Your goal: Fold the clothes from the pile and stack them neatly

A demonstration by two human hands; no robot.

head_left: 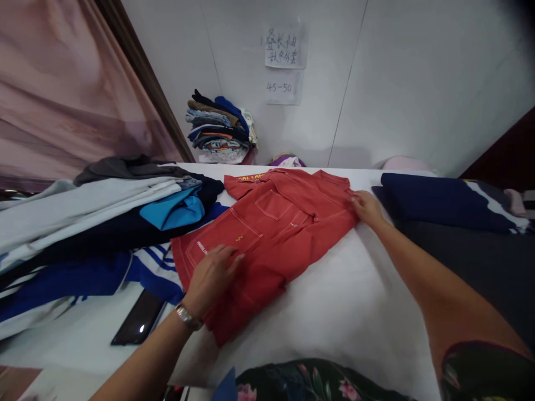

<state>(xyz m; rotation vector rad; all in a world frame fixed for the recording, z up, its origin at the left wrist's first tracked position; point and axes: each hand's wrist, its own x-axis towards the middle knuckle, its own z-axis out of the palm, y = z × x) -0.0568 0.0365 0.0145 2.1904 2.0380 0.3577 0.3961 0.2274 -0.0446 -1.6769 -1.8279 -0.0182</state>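
Note:
A red jacket (288, 223) with white stitching, patch pockets and yellow lettering lies spread at a slant on the white table. My right hand (365, 206) has its fingers closed on the jacket's far right edge, near the neck end. Over the lower front, close to a large pocket, my left hand (214, 274) rests with its fingers loosely apart on the cloth. A metal watch sits on my left wrist. Parts of the jacket's sleeves are folded in or hidden.
A heap of clothes (104, 223) spreads along the left, with a dark phone (140, 316) in front of it. Folded dark clothes (443, 203) lie on the right. A folded stack (221, 125) stands behind the table by the wall, under paper signs (285, 50).

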